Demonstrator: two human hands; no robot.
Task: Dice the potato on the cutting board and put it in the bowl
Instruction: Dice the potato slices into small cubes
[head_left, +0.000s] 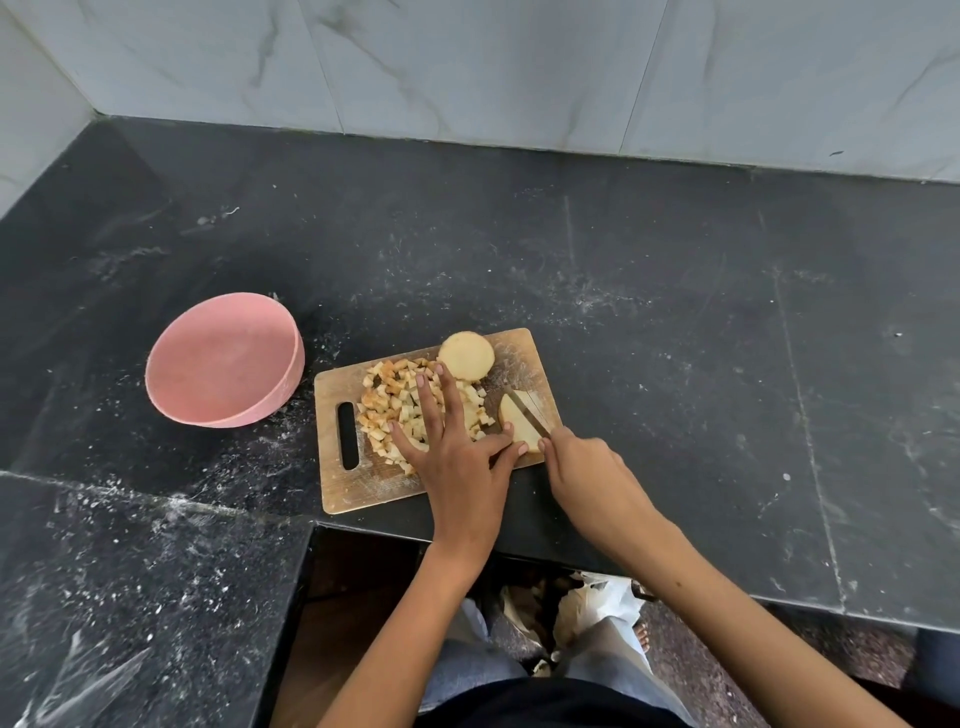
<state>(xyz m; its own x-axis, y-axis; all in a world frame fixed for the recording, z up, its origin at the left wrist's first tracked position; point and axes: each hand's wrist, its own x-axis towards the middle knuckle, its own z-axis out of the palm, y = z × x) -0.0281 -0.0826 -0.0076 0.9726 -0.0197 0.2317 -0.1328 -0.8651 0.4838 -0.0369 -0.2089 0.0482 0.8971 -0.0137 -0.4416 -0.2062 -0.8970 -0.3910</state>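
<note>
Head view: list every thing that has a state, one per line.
Bowl: upright on the counter, left of the board, no potato inside.
Board: flat on the counter, handle slot to the left.
Dice: piled on the board, under the left hand.
Half potato: uncut, cut face up, at the board's far edge.
Slice: flat, knife on it.
Knife: held, blade on the slice.
Left hand: fingers spread flat over the dice.
Right hand: grips the knife.

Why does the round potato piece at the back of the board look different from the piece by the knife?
The round potato piece shows a full circular cut face; the piece by the knife is a thinner slab with a straight edge. The round potato piece sits alone and untouched at the board's far edge; the piece by the knife is steadied by the left hand, with the blade on it. Both are pale yellow and undiced.
</note>
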